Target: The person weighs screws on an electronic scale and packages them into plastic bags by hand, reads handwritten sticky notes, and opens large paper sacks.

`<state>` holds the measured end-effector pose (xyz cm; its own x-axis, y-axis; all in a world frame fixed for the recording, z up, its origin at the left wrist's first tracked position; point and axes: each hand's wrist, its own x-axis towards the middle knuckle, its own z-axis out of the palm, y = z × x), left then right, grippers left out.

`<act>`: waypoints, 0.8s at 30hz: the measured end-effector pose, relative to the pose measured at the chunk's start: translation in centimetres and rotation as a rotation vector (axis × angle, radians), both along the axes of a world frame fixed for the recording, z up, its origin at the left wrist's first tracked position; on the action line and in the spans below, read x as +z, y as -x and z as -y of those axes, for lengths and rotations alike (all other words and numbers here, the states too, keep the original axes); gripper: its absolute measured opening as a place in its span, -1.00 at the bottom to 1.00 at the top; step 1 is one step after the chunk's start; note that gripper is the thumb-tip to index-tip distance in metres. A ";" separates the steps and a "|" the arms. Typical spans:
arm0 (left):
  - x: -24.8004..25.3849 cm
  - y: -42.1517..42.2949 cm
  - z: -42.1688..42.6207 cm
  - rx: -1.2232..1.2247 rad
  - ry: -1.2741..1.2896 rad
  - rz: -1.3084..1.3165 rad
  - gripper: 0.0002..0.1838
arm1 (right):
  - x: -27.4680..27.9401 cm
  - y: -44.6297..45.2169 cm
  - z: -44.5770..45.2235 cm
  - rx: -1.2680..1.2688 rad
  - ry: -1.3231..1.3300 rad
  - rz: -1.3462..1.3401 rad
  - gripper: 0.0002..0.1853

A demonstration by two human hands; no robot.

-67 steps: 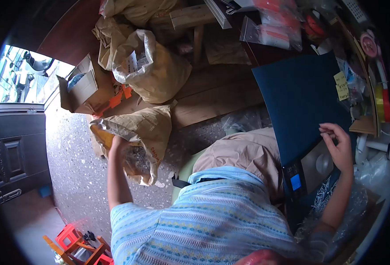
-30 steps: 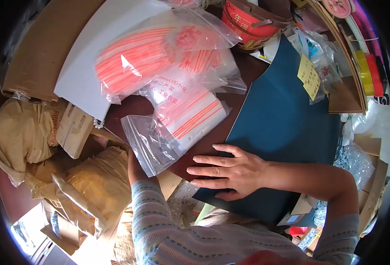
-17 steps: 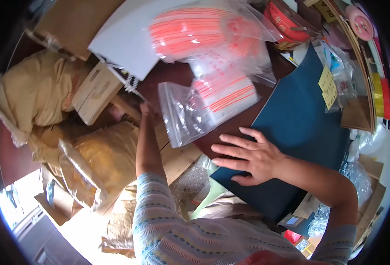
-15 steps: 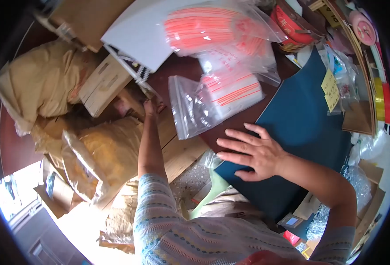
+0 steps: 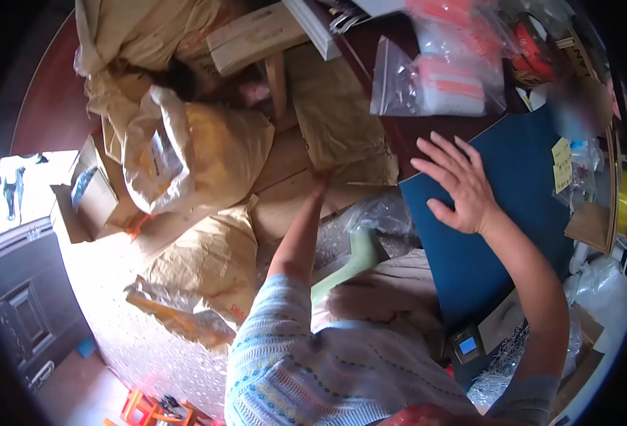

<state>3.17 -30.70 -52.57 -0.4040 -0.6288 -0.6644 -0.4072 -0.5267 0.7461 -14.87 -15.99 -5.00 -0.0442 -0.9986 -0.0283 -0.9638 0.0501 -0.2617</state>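
My left hand (image 5: 320,182) is down at the near edge of a flat brown paper sack (image 5: 342,106) and appears closed on it; its fingers are small and partly hidden. The sack lies across wooden planks beside the desk. My right hand (image 5: 466,188) has its fingers spread over the dark teal desk mat (image 5: 512,220) and holds nothing. Beyond it on the desk are clear zip bags with red stripes (image 5: 452,86).
An opened brown sack (image 5: 221,156) with a pale liner stands at the left. Another brown sack (image 5: 207,266) lies on the floor. A wooden block (image 5: 256,39) is near the desk's far edge. Yellow notes (image 5: 562,165) and plastic wrap (image 5: 597,284) crowd the right side.
My view has turned left and down. My left hand has come back from beneath the desk's edge, and the flat brown sack now shows by it. My right hand stays spread over the mat.
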 end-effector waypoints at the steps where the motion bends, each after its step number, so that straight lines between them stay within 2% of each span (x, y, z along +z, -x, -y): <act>1: 0.1 -0.2 0.3 -0.027 0.067 0.066 -0.08 | 0.1 -0.1 0.0 0.004 0.004 0.003 -0.41; 4: 3.4 1.7 2.5 -0.158 0.281 0.228 -0.18 | 0.1 -0.2 0.0 0.001 0.015 -0.004 -0.43; 6: 9.9 4.0 3.3 -0.290 0.412 0.323 -0.31 | 0.1 -0.2 0.0 -0.004 0.017 0.009 -0.43; 9: 6.5 8.3 4.1 -0.234 0.420 0.220 -0.50 | 0.1 -0.1 0.0 -0.004 0.011 -0.001 -0.43; 12: 15.0 10.7 5.2 -0.659 0.322 0.450 -0.56 | 0.2 -0.1 0.1 -0.005 0.013 0.007 -0.43; 15: 15.4 10.6 6.2 -0.853 0.495 0.542 -0.61 | 0.0 -0.1 0.0 -0.004 0.016 -0.002 -0.43; 18: 15.5 7.6 6.2 -0.234 1.220 0.468 -0.66 | 0.0 -0.1 -0.1 -0.004 0.022 -0.011 -0.43; 19: 19.3 4.9 8.0 -0.339 1.073 0.308 -0.74 | 0.2 -0.4 -0.1 -0.001 0.042 -0.006 -0.43; 21: 23.5 2.2 8.8 -0.306 0.672 0.107 -0.78 | 0.0 -0.3 -0.3 -0.004 0.054 -0.002 -0.43; 24: 30.4 -1.5 6.8 0.126 -0.038 -0.544 -0.78 | -0.1 -0.5 -0.5 0.006 0.077 -0.006 -0.43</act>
